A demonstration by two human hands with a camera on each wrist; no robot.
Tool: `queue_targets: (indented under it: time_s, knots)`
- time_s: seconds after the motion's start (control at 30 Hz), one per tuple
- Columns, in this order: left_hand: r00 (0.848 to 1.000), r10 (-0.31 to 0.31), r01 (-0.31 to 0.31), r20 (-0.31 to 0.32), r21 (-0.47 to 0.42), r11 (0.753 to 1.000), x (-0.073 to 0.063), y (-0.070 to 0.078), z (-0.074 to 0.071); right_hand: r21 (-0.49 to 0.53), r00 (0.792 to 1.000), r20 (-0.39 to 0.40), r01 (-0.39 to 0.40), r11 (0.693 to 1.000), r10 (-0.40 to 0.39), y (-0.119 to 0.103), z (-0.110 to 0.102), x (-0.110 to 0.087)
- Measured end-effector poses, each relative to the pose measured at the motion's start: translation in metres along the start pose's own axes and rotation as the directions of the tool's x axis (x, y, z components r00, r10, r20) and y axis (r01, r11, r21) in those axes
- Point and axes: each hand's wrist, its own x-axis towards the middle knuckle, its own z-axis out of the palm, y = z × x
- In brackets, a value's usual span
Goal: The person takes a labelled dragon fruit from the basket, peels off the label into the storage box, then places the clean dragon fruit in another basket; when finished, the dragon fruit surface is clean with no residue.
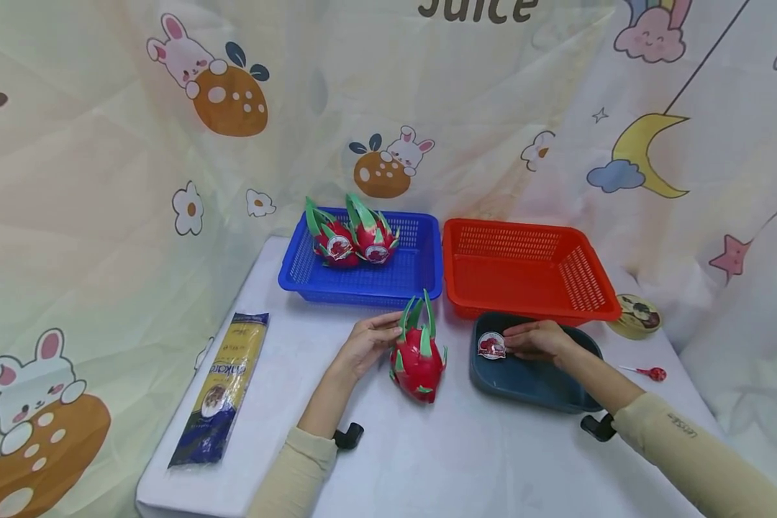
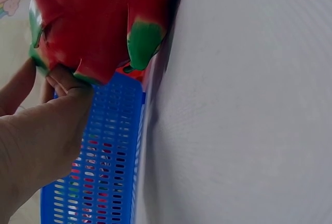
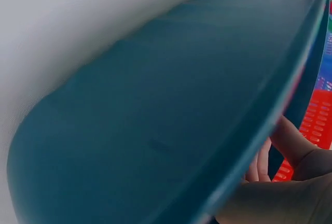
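A red dragon fruit with green leaf tips is near the middle of the white table. My left hand holds it at its upper left side, and the left wrist view shows the fingers against the fruit. Over the dark teal tray, my right hand pinches a round red-and-white sticker at its right edge. In the right wrist view the tray wall hides the sticker and most of the hand.
A blue basket at the back holds two dragon fruits bearing similar stickers. Beside it stands a red basket. A pasta packet lies left; a round tin and a lollipop lie right.
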Motion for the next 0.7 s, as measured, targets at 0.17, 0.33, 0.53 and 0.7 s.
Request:
queue_targets:
  time_s: [0.17, 0.33, 0.53, 0.7]
  knots:
    - [1.000, -0.008, 0.008, 0.010, 0.005, 1.000, 0.000, 0.000, -0.001, -0.040, 1.000, -0.013, 0.014, 0.999, -0.015, 0.001, 0.002, 0.000]
    - [1.000, 0.003, -0.004, 0.022, 0.008, 1.000, 0.001, -0.001, -0.002, -0.038, 1.000, -0.005, 0.028, 0.999, -0.028, -0.001, 0.002, -0.003]
    - [1.000, 0.003, -0.003, 0.015, 0.007, 1.000, 0.002, -0.002, -0.002, -0.035, 0.999, -0.002, 0.043, 0.998, -0.043, -0.008, -0.001, -0.009]
    - [1.000, 0.009, -0.009, 0.004, 0.005, 1.000, 0.002, -0.003, -0.002, -0.028, 0.997, 0.040, 0.064, 0.998, -0.063, -0.015, -0.001, -0.019]
